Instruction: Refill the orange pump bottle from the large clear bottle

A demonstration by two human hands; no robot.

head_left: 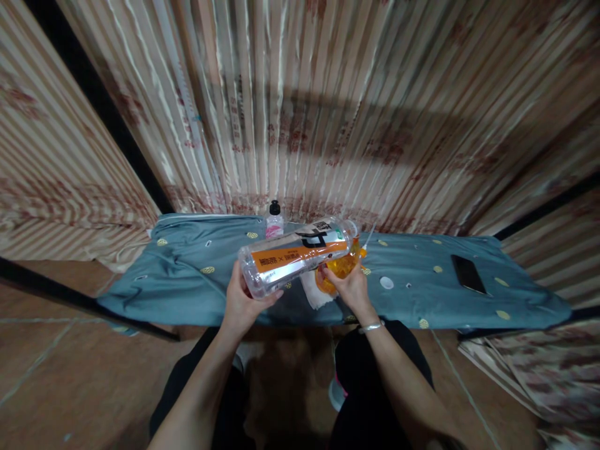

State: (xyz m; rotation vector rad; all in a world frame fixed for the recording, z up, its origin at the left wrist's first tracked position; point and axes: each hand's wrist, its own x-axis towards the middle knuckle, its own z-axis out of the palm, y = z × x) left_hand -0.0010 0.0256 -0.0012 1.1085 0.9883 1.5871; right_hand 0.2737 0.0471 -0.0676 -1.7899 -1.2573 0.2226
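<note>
My left hand (246, 296) grips the base of a large clear plastic bottle (295, 255) with an orange and white label. The bottle is tilted, its mouth up and to the right, and looks empty. Below that mouth, my right hand (350, 282) is wrapped round a smaller bottle of orange liquid (341, 265). The neck of the orange bottle is close to the mouth of the clear one; whether they touch I cannot tell. A white tissue or cloth (315, 291) lies beneath the two bottles.
The narrow table has a blue-green cloth (225, 256). A small bottle with a black cap (274, 220) stands at its back. To the right lie a white round cap (387, 283) and a black phone (467, 274). A striped curtain (300, 112) hangs behind.
</note>
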